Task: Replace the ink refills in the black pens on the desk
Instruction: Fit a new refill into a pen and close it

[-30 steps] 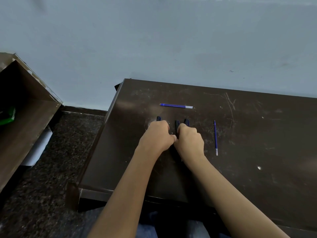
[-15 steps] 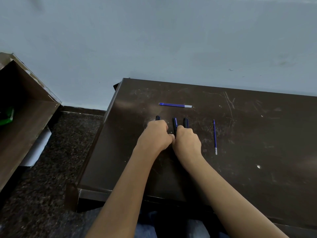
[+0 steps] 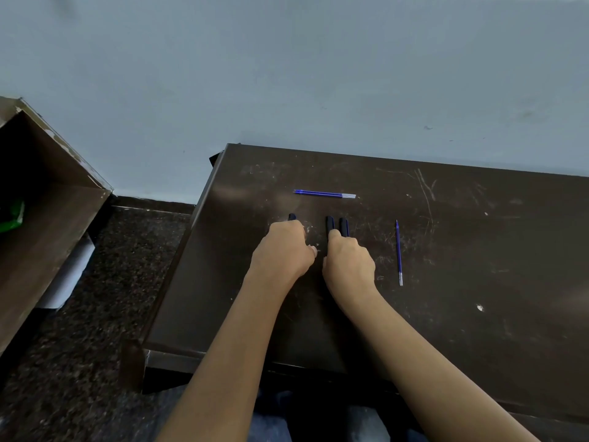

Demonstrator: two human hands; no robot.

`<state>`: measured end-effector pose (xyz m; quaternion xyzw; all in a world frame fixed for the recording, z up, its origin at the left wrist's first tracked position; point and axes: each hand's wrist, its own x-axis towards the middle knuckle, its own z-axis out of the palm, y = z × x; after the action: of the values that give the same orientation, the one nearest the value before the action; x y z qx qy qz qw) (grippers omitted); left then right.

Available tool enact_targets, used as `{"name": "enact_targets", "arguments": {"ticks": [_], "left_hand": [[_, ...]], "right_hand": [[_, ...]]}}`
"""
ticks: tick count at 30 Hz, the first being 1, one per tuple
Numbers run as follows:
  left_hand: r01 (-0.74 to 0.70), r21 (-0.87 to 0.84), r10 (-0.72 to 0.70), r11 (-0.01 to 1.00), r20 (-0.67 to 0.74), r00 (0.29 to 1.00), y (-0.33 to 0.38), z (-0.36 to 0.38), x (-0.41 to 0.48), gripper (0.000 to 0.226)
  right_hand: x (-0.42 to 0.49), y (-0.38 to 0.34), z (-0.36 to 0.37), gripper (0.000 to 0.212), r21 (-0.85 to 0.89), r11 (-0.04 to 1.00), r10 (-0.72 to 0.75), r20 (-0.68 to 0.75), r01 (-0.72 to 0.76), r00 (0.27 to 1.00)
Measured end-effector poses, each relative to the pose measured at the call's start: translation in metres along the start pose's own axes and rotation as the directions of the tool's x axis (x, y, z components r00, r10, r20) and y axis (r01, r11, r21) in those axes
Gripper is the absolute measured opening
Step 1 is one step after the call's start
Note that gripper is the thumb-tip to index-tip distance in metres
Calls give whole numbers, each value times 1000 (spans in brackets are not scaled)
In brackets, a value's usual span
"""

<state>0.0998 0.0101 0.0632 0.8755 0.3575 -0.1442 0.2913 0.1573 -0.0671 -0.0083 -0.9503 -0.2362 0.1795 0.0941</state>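
Three black pens lie on the dark desk (image 3: 478, 250), pointing away from me. My left hand (image 3: 282, 250) covers the left black pen (image 3: 292, 216), only its far tip showing. My right hand (image 3: 349, 263) rests on the middle black pen (image 3: 329, 224) and right black pen (image 3: 344, 226), their far ends sticking out past my fingers. Whether either hand grips a pen is hidden. A blue refill (image 3: 324, 194) lies crosswise beyond the pens. A second, thinner blue refill (image 3: 398, 252) lies lengthwise to the right of my right hand.
The desk's left edge (image 3: 188, 244) drops to a speckled dark floor (image 3: 79, 346). A brown wooden shelf unit (image 3: 38, 224) stands at far left with something green inside. A pale blue wall (image 3: 287, 74) backs the desk.
My hands have drawn slightly apart; the left one slid left along with its pen. More of the middle pen's far end shows beyond my right fingers.
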Motion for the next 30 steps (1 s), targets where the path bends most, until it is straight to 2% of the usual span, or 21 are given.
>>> {"name": "enact_targets", "arguments": {"ticks": [7,18,30], "left_hand": [[3,0,-3,1000,9,1000,0,-2,-1,41],[-1,-15,2,1000,5,1000,-1,-1,-1,41],[7,-6,-7,1000,-10,1000,-2,-2,1,42]], "right_hand": [[1,1,0,27,33,999,24,0,-24,1000],[2,3,-1,31,109,992,69,-22,-66,997],[4,5,2,30,114,991,80,-42,-75,996]]}}
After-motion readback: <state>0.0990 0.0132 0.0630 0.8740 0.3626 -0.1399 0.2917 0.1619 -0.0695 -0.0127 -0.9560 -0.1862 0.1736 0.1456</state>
